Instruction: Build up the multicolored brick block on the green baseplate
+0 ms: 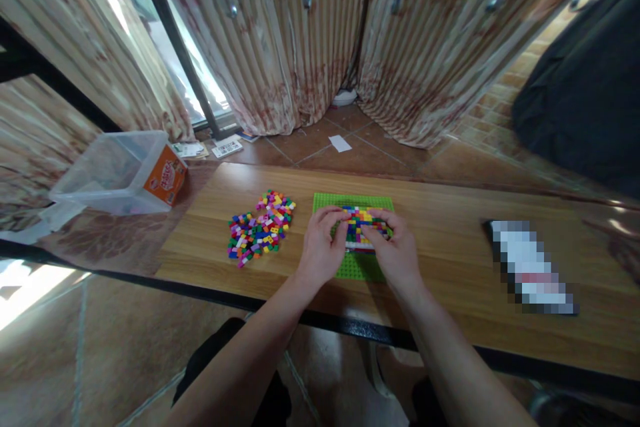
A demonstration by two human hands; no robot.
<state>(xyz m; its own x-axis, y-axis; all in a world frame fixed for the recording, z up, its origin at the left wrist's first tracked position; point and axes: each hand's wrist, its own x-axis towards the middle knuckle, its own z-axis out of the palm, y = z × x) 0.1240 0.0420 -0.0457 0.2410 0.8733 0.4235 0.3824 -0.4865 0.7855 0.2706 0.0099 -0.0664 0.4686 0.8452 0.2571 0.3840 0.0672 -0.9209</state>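
Hands of the person meet over a green baseplate [367,202] that lies flat on the wooden table [450,233], near its front edge. On this baseplate stands a small block of many-coloured bricks [361,218], and both hands touch it from the two sides. The left hand [323,247] has its fingers curled narrow against the left side of the block, and the right hand [395,250] does the same on the right side; if the fingers really pinch a single brick, it is too small to tell. Just to the left of the baseplate lies a loose pile of small bricks [260,227]. Further left, beside the table, stands a clear plastic box [113,173] with an orange label.
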